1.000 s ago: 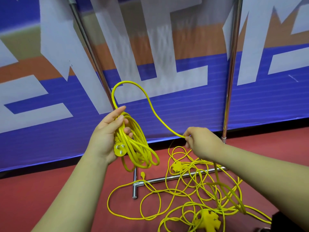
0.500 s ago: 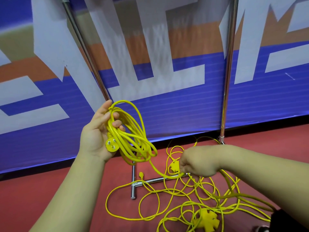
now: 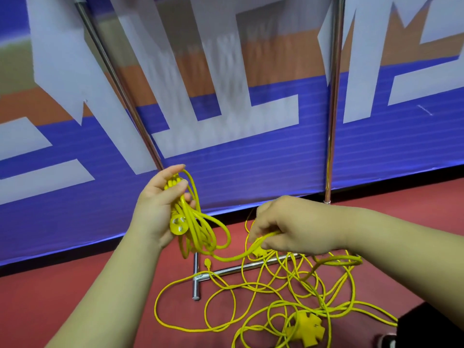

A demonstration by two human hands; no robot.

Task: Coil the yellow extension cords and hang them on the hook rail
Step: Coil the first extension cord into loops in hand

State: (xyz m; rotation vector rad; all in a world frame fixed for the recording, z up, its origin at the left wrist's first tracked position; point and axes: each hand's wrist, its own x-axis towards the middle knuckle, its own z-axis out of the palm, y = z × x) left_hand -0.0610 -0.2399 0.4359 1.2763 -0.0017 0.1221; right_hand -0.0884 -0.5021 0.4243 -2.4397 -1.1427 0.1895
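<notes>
My left hand (image 3: 160, 204) grips a bundle of coiled yellow extension cord (image 3: 198, 227) at chest height, with the round yellow plug (image 3: 178, 224) hanging below my palm. A strand runs from the coil down and right to my right hand (image 3: 283, 227), which pinches it between thumb and fingers. The remaining yellow cord (image 3: 276, 295) lies tangled in loose loops on the red floor, with a cross-shaped yellow socket block (image 3: 307, 329) among them. No hook rail is in view.
A metal rack frame stands ahead: a slanted pole (image 3: 118, 84), an upright pole (image 3: 332, 109) and a floor bar (image 3: 241, 267) under the loose cord. Behind it hangs a blue, white and orange banner (image 3: 251, 151). A dark shoe (image 3: 388, 341) shows at the bottom right.
My right hand laid the raised loop onto the coil in my left hand, then dropped low and took hold of the cord further along. The coil has gained a loop.
</notes>
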